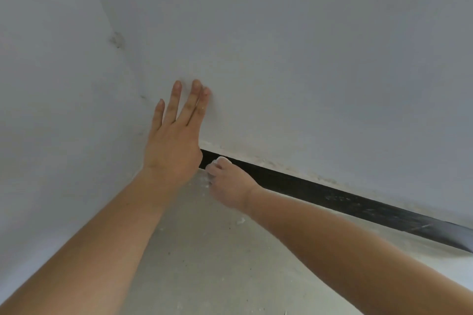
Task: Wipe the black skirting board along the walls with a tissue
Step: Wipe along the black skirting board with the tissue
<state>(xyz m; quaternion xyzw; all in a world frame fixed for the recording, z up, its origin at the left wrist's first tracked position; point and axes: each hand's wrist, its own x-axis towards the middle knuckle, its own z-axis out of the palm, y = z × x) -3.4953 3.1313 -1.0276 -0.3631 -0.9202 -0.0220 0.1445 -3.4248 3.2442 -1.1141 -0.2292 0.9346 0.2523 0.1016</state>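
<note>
Left hand: flat, fingers spread, braced on the wall. Right hand: closed on the tissue, pressed to the black skirting board near the room corner. Step: wiping. Next, likely: draw tissue rightward over the dusty stretch.

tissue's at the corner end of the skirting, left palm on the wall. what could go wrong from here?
1. The tissue is a small wad in the right hand; its grip could lose it, or fingers may rub the skirting board bare.
2. Pale streaks farther right on the board may just smear under a used wad.
3. The left hand, flat on the white wall, could leave marks near the existing smudges.
</note>
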